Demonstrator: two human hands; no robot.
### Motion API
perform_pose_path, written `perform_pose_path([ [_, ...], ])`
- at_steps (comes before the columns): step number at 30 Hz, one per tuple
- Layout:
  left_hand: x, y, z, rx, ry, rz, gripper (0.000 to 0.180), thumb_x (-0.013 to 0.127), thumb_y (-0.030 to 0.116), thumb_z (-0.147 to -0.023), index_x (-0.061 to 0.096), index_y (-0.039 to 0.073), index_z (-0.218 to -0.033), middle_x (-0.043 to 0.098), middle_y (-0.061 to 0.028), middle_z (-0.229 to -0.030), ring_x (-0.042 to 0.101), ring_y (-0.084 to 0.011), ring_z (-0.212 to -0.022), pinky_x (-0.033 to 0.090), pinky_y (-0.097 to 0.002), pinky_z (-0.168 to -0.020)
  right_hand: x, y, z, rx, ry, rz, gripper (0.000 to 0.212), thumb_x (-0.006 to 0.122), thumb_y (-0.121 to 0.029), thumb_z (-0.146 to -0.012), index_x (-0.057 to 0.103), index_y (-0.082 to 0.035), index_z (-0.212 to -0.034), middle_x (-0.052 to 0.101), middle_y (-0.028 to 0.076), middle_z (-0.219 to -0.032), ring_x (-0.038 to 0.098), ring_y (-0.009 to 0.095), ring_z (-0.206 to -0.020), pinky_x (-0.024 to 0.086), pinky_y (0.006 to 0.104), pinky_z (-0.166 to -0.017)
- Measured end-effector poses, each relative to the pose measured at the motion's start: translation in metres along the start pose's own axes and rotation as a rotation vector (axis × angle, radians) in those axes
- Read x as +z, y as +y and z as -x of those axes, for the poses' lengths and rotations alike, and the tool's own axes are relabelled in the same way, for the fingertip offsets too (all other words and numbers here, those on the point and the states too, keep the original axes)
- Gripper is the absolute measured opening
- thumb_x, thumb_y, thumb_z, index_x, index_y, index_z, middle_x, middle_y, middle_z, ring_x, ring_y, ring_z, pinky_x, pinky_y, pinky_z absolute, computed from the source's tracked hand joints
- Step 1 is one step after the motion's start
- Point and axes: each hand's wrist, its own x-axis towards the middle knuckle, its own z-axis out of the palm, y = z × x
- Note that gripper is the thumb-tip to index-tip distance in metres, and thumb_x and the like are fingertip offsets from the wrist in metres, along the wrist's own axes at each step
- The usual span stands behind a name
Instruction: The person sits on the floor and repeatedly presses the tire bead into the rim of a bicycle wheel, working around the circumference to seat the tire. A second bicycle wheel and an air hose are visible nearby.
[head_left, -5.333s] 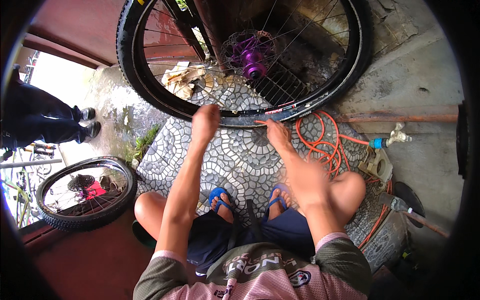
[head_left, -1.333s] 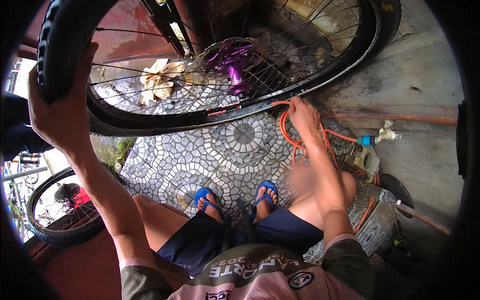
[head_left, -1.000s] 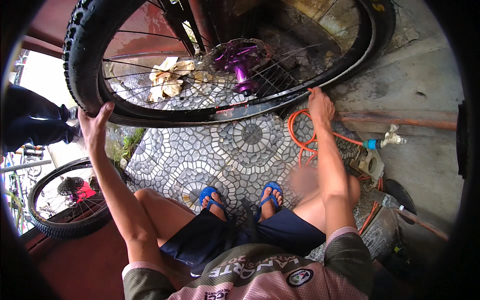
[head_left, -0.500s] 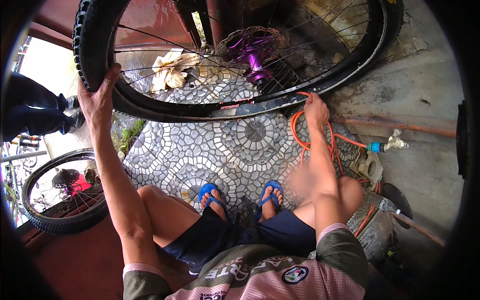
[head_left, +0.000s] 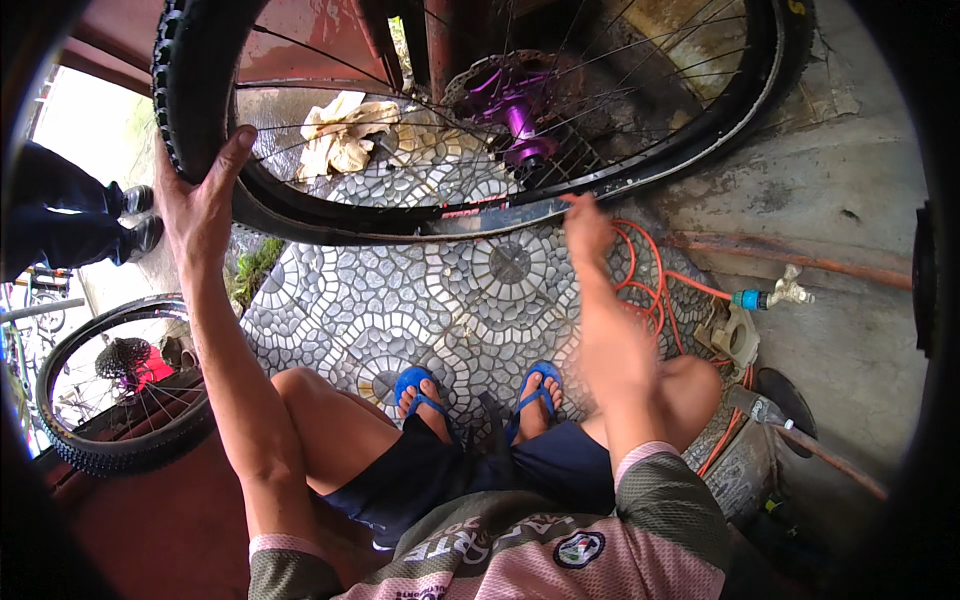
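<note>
A large bicycle wheel (head_left: 483, 211) with a purple hub (head_left: 520, 135) and disc rotor stands tilted in front of me. A pale grey strip shows along the near stretch of its rim. At the wheel's left side, my left hand (head_left: 205, 205) grips the knobby black tyre (head_left: 172, 85), thumb on the inner side. My right hand (head_left: 589, 235), slightly blurred, is closed around the end of an orange hose (head_left: 655, 290), close to the near rim. The hose tip points left toward the rim; whether it touches is unclear. Loose hose loops lie to the right of that hand.
A brass tap (head_left: 792, 287) with a blue connector joins the hose at right. A crumpled cloth (head_left: 345, 135) lies beyond the rim. Another wheel (head_left: 120, 385) rests at left; a person's legs (head_left: 70, 215) stand above it. Pebble mosaic floor (head_left: 440, 300) lies beneath.
My right hand has moved left along the near rim with the hose end. The hose loops have shifted. The wheel has moved slightly right, my left hand still on its tyre.
</note>
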Motion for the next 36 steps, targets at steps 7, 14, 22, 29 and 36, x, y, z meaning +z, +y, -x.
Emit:
perform_pose_path([
  [7, -0.001, -0.008, 0.002, 0.000, 0.016, 0.034, 0.056, 0.090, 0.040, -0.083, 0.071, 0.001, -0.117, 0.075, -0.0076, -0.102, 0.068, -0.0153, -0.093, 0.051, -0.0302, -0.089, -0.023, 0.015, -0.021, -0.055, -0.139, 0.227, 0.024, 0.061, -0.030, -0.095, 0.066, -0.011, -0.110, 0.071, 0.023, -0.105, 0.071, 0.047, -0.098, 0.057, 0.0584, -0.083],
  [14, -0.010, -0.014, 0.005, -0.045, 0.012, -0.057, 0.056, 0.091, 0.039, -0.082, 0.069, 0.004, -0.120, 0.075, -0.0060, -0.103, 0.069, -0.0158, -0.092, 0.052, -0.0312, -0.088, -0.065, 0.010, -0.043, -0.025, -0.008, 0.295, 0.021, 0.061, -0.032, -0.100, 0.067, -0.014, -0.110, 0.072, 0.019, -0.104, 0.073, 0.044, -0.094, 0.058, 0.0557, -0.080],
  [22, -0.011, -0.013, 0.001, -0.081, -0.008, -0.050, 0.057, 0.089, 0.041, -0.084, 0.070, 0.001, -0.120, 0.075, -0.0076, -0.104, 0.068, -0.0167, -0.094, 0.052, -0.0309, -0.090, -0.001, -0.020, -0.019, 0.016, -0.176, 0.252, 0.019, 0.058, -0.032, -0.099, 0.064, -0.017, -0.108, 0.075, 0.022, -0.092, 0.072, 0.049, -0.091, 0.056, 0.0611, -0.078],
  [29, -0.008, -0.014, 0.002, -0.060, -0.048, -0.069, 0.057, 0.092, 0.041, -0.081, 0.069, 0.003, -0.118, 0.076, -0.0069, -0.103, 0.069, -0.0152, -0.090, 0.053, -0.0309, -0.085, 0.000, -0.018, -0.020, 0.076, -0.155, 0.215, 0.020, 0.057, -0.031, -0.099, 0.066, -0.017, -0.107, 0.076, 0.020, -0.100, 0.072, 0.046, -0.098, 0.056, 0.0604, -0.083],
  [36, -0.015, -0.018, 0.004, -0.079, -0.029, 0.000, 0.060, 0.092, 0.041, -0.080, 0.068, 0.003, -0.120, 0.076, -0.0066, -0.103, 0.069, -0.0156, -0.091, 0.053, -0.0312, -0.086, -0.038, 0.014, -0.045, -0.015, -0.083, 0.279, 0.019, 0.057, -0.030, -0.098, 0.067, -0.015, -0.104, 0.075, 0.022, -0.092, 0.073, 0.047, -0.091, 0.057, 0.0601, -0.076],
])
